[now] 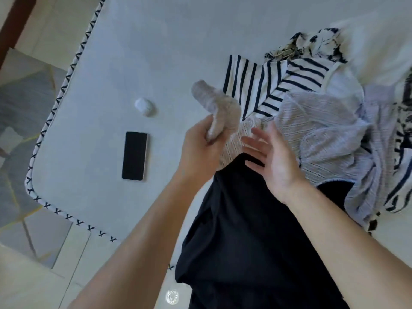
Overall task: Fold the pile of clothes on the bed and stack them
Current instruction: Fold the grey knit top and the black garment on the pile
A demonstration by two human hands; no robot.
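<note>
My left hand (pixel 200 146) grips a fuzzy beige-grey sock (pixel 217 107), lifted above the bed (pixel 133 52). Beside it, my right hand (pixel 269 157) hovers open with spread fingers over the clothes pile. The pile lies on the right half of the bed: a navy-and-white striped top (pixel 265 85), a pale textured garment (pixel 318 130), a black-and-cream patterned piece (pixel 312 44), and a black garment (pixel 245 230) that runs from under my hands down over the bed's near edge.
A black phone (pixel 134 156) and a small white earbud case (pixel 144 106) lie on the mattress left of my hands. The mattress edge with dark cross-stitch trim (pixel 66 85) runs along the left, and tiled floor (pixel 26 108) lies beyond it.
</note>
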